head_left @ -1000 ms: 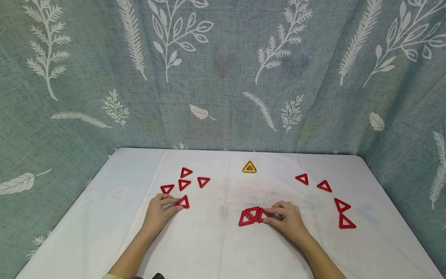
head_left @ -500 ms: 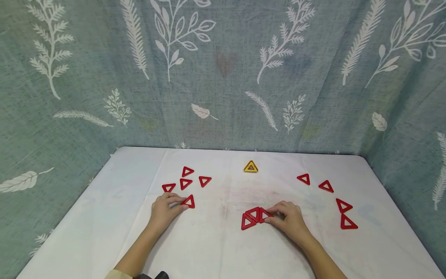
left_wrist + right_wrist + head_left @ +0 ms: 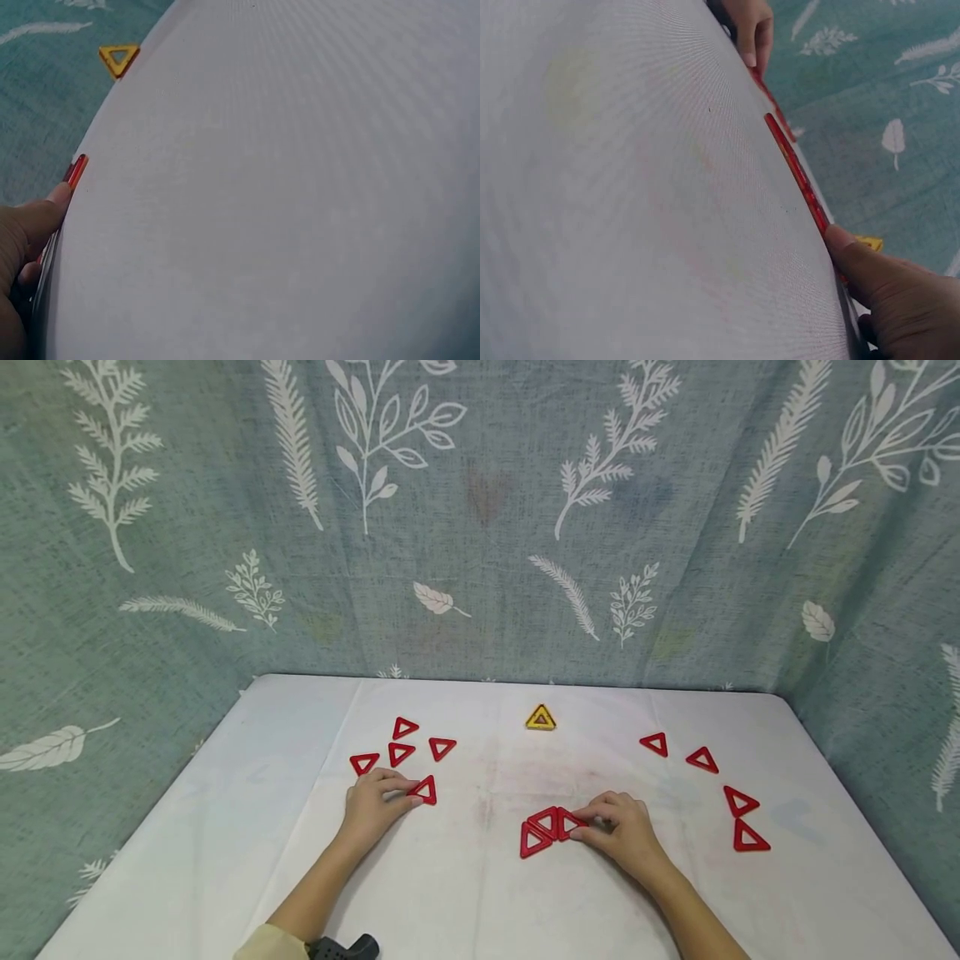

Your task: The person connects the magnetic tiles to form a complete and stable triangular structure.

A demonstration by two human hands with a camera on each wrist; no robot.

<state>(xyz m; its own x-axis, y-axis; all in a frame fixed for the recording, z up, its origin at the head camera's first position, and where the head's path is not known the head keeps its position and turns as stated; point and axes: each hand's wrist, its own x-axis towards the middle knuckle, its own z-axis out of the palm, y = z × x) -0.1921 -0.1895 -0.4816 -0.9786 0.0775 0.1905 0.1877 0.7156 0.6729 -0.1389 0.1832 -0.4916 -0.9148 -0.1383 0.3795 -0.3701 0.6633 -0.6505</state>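
Note:
My left hand [image 3: 375,812] pinches a hollow red plastic triangle [image 3: 432,792] between fingertips and thumb, left of the table's middle. In the left wrist view that triangle [image 3: 78,171] appears nearly edge-on. To the right, my right hand [image 3: 621,837] pinches the right-hand piece of a short row, a red triangle [image 3: 561,825]. Against it lies a second red triangle [image 3: 552,812], and beside that a third red triangle [image 3: 525,842]; they look side to side. In the right wrist view the row [image 3: 799,176] shows only as a thin red edge.
Several loose red triangles [image 3: 392,756] lie behind my left hand. Several more red triangles [image 3: 727,802] form a curved line at the right. A yellow triangle [image 3: 541,727] sits near the back edge of the white table [image 3: 225,827]. A patterned curtain [image 3: 480,552] hangs behind.
My left hand has moved right with its red triangle, toward the row. The row's leftmost triangle has turned and shifted slightly. My right hand stays about in place.

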